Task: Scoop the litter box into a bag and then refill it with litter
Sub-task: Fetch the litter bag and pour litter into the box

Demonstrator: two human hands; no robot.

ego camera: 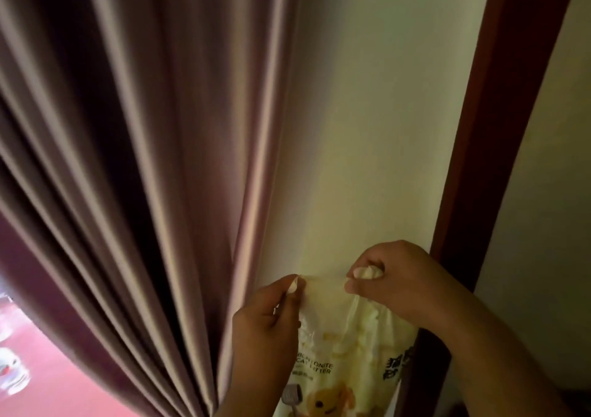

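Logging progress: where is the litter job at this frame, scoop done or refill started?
Done: cannot tell; no litter box, scoop or waste bag shows here. In hand: the left hand and right hand both pinch the top edge of the cat litter bag, held up near the wall, apparently working the top. Left: at least pouring the refill; no litter is coming out.

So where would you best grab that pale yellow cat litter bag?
At its crumpled top edge, from above: the pale yellow plastic cat litter bag hangs upright, and the left hand and right hand already pinch that loose film there.
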